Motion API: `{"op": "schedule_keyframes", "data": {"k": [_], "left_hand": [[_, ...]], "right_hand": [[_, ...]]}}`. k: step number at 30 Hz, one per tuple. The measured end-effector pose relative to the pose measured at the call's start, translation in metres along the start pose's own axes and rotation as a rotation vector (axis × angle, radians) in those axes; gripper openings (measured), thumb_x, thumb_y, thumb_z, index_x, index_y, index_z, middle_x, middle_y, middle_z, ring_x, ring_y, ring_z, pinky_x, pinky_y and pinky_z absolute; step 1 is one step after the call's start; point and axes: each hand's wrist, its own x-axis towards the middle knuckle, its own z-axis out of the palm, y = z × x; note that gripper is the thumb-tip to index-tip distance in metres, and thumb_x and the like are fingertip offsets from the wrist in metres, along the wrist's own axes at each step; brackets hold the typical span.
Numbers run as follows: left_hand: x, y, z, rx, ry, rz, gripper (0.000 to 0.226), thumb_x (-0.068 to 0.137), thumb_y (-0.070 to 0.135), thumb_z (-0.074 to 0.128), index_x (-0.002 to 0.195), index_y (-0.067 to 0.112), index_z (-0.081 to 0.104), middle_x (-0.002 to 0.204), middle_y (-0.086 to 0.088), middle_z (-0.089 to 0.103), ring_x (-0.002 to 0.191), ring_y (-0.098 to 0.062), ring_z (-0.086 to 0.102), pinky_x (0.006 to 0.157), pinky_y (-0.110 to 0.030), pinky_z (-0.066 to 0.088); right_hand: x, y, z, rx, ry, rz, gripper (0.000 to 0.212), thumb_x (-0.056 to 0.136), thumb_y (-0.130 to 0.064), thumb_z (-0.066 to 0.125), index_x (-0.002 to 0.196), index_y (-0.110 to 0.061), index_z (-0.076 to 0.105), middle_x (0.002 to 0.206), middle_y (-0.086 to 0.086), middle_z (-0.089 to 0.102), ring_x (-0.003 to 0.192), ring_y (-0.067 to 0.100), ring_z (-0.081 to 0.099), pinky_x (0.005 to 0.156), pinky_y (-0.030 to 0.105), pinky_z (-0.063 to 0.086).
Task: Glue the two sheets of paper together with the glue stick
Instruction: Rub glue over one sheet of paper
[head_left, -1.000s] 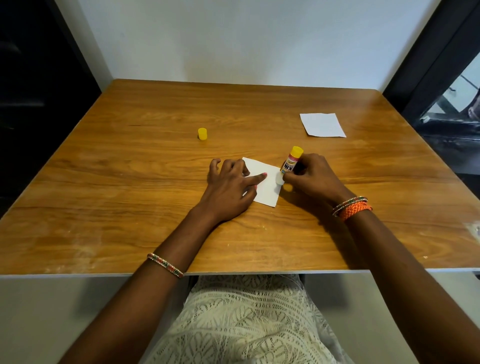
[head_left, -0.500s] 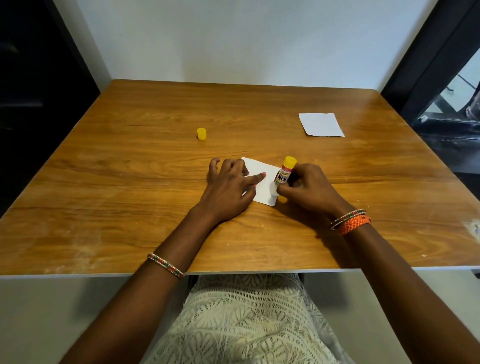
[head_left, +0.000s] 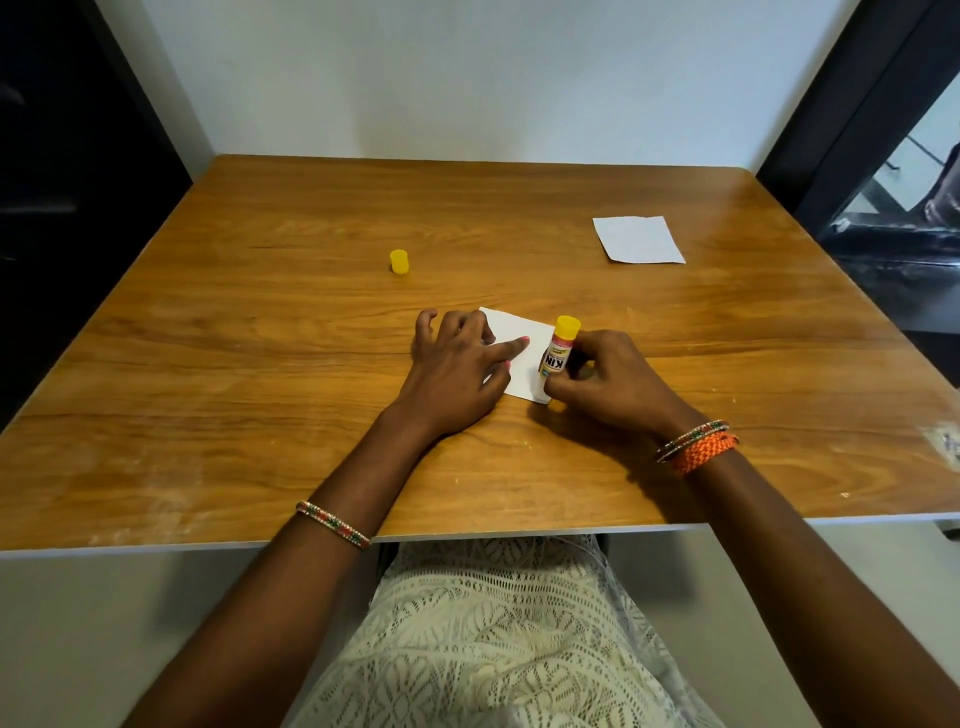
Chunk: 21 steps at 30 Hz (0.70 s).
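A small white sheet of paper (head_left: 522, 343) lies near the middle of the wooden table (head_left: 260, 364). My left hand (head_left: 457, 374) presses flat on its left part with spread fingers, index finger pointing right. My right hand (head_left: 608, 384) grips the glue stick (head_left: 560, 347), which stands tilted with its yellow end up and its lower tip down on the sheet's right part near the front corner. A second white sheet (head_left: 638, 239) lies flat at the far right of the table. The yellow cap (head_left: 399, 261) stands alone at the back left of the hands.
A white wall runs behind the table. Dark panels stand at the left and right sides. The table's pale front edge is near my lap, which is covered with white lace fabric.
My right hand has slid the glue stick left and toward me along the sheet's right part. My left hand stays pressed on the sheet.
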Motion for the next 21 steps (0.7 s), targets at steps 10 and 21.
{"op": "schedule_keyframes", "data": {"k": [10,21], "left_hand": [[-0.005,0.005,0.001,-0.09,0.042,-0.016,0.048,0.09,0.048,0.03,0.122,0.029,0.059,0.086,0.002,0.05,0.093,-0.018,0.049,0.079,-0.036,0.021],[-0.006,-0.003,-0.002,-0.383,-0.099,-0.01,0.053,0.085,0.036,0.039,0.138,0.04,0.036,0.149,0.013,0.035,0.14,-0.01,0.014,0.101,-0.029,0.01]], "right_hand": [[0.019,0.024,0.001,0.521,0.278,0.208,0.012,0.087,-0.008,0.058,0.094,-0.004,0.067,0.076,0.002,0.066,0.062,0.004,0.061,0.058,0.018,0.048],[0.025,0.032,0.004,0.723,0.399,0.26,0.019,0.086,-0.013,0.056,0.068,-0.012,0.062,0.063,0.008,0.055,0.058,0.019,0.05,0.058,0.032,0.043]]}}
